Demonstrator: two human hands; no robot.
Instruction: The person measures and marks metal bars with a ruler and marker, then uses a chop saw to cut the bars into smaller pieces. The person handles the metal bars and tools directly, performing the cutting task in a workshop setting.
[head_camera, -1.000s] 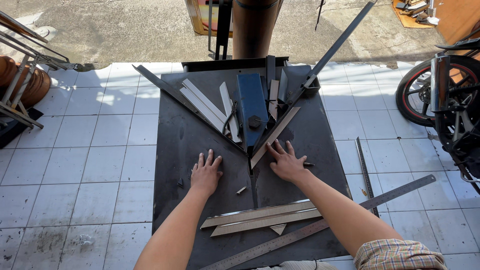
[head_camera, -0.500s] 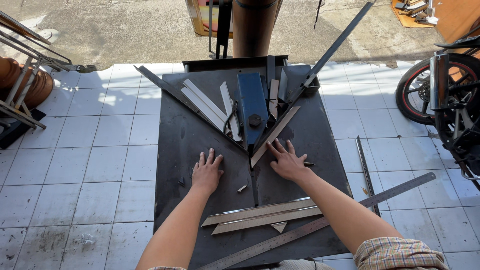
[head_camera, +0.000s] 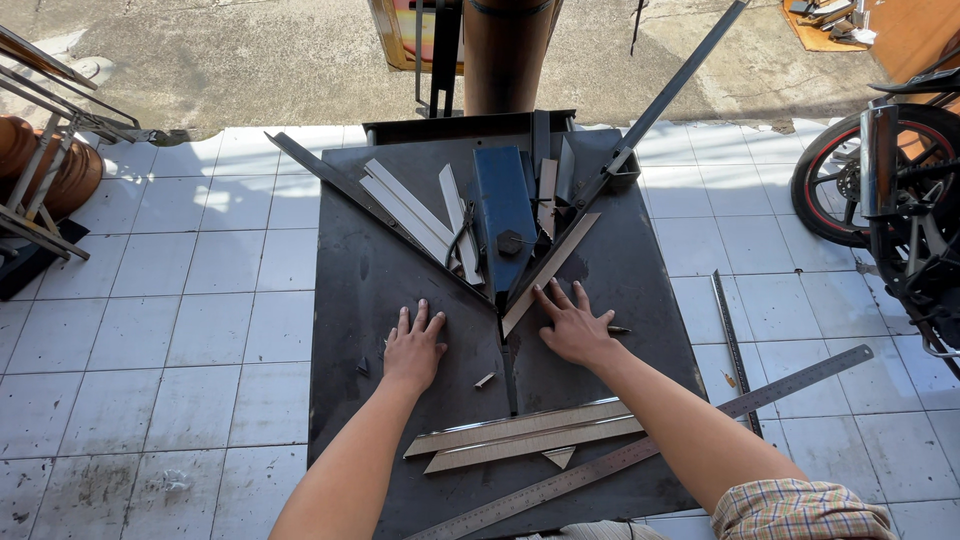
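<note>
Hands flat, fingers spread, gripping nothing: left hand (head_camera: 412, 350) on dark plate (head_camera: 350, 400); right hand (head_camera: 573, 325) nearer the metal strip (head_camera: 548, 272). Strip lay just beyond R fingertips, long axis diagonal, running up-right from the plate's central slot.

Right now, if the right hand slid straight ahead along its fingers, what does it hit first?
The right hand lies flat on the dark metal table, fingers pointing up and left. First in line looks like the pale metal strip angled just beyond the fingertips, then the blue block. The gap to the strip is hard to judge.
</note>
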